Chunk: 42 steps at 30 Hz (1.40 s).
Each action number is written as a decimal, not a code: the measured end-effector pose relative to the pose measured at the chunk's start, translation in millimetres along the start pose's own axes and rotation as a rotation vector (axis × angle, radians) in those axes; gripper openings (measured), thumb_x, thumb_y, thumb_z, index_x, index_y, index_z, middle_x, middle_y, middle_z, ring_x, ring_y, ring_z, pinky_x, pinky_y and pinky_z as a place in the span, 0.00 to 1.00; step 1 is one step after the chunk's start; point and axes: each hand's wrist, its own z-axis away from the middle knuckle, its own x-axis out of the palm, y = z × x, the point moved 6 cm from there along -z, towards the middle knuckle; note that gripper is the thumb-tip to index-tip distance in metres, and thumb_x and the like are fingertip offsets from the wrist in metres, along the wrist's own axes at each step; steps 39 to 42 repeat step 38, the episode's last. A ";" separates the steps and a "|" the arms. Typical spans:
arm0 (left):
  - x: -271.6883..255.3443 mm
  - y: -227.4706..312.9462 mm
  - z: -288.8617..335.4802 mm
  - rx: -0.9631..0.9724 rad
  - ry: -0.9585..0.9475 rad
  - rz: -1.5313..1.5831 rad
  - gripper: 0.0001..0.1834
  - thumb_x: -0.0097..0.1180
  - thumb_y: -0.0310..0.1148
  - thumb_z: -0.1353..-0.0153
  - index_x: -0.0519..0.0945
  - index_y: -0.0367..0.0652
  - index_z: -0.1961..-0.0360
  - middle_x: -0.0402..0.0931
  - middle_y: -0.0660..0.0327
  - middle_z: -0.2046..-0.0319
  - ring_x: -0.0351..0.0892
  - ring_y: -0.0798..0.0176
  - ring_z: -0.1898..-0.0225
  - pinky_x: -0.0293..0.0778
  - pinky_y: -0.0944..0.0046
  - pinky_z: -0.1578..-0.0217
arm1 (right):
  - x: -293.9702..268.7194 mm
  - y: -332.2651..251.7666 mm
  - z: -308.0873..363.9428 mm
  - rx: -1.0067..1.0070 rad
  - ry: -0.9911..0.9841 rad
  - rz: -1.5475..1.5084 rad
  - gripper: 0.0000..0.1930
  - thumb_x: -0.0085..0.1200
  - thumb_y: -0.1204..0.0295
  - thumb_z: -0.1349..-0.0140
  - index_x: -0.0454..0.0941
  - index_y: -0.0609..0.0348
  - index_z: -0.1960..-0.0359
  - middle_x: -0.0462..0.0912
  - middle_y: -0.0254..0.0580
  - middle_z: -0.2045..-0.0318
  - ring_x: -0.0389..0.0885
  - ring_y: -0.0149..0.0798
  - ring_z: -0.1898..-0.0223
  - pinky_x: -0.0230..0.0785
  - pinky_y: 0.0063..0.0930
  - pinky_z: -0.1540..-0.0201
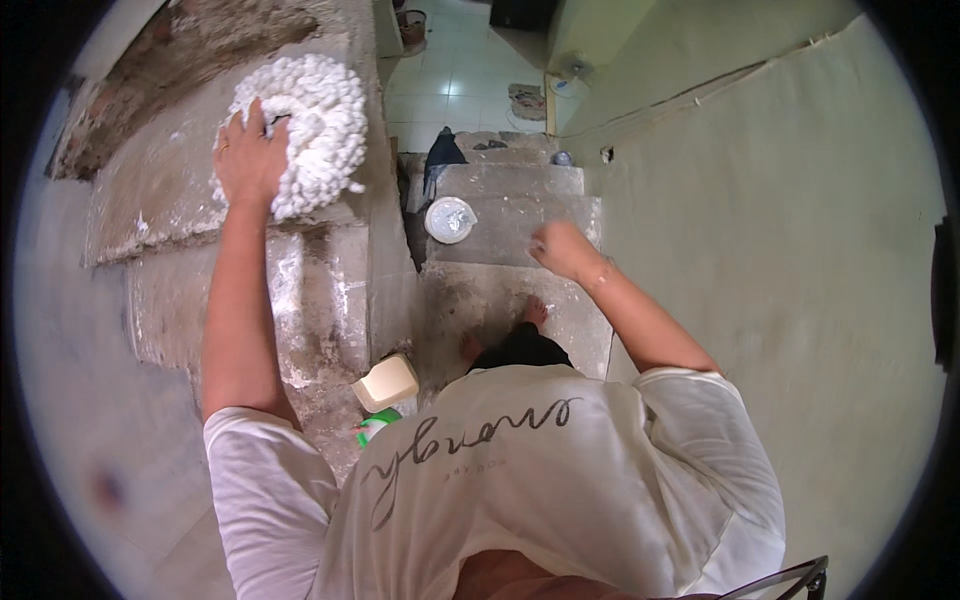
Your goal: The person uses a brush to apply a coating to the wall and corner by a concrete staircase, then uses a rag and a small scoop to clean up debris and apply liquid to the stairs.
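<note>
A round white mop head point(325, 130) of thick looped strands lies on the rough concrete ledge at the upper left. My left hand point(250, 155) grips it near its dark central opening, with thumb and fingers bent over the strands. Over the stairs on the right, my right hand point(562, 248) is loosely curled, its fingers folded in, and nothing shows in it. Its palm side is hidden. Left of that hand, a round white tub point(450, 220) with something pale and shiny inside stands on a step.
Concrete steps point(510, 180) descend ahead between the ledge and a green wall point(760, 200). A dark cloth point(443, 150) hangs on a step edge. A cream container point(387, 383) and a green-and-white item point(376, 427) sit near my body. A fan point(572, 78) stands below on the tiled floor.
</note>
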 end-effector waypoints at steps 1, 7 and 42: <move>-0.4 0.8 -2.5 0.000 -0.001 -0.019 0.33 0.41 0.57 0.41 0.60 0.57 0.36 0.56 0.54 0.37 0.53 0.48 0.35 0.49 0.53 0.37 | 21.7 37.3 26.8 0.058 -0.036 -0.024 0.15 0.55 0.64 0.51 0.80 0.65 0.68 0.79 0.58 0.68 0.77 0.57 0.62 0.68 0.41 0.56; 9.7 -15.1 -4.1 0.046 0.038 -0.008 0.32 0.42 0.56 0.41 0.61 0.56 0.37 0.58 0.50 0.38 0.57 0.46 0.38 0.54 0.56 0.39 | 99.4 173.0 161.9 0.309 -0.337 -0.049 0.20 0.54 0.58 0.51 0.81 0.64 0.68 0.80 0.56 0.65 0.77 0.54 0.60 0.69 0.38 0.55; 12.1 -26.6 -11.6 0.222 0.216 0.223 0.28 0.50 0.42 0.43 0.67 0.44 0.42 0.68 0.51 0.47 0.67 0.49 0.46 0.61 0.56 0.45 | -382.8 -6.0 339.0 -0.790 1.128 -0.303 0.36 0.52 0.46 0.48 0.65 0.53 0.41 0.65 0.47 0.42 0.63 0.50 0.45 0.53 0.48 0.44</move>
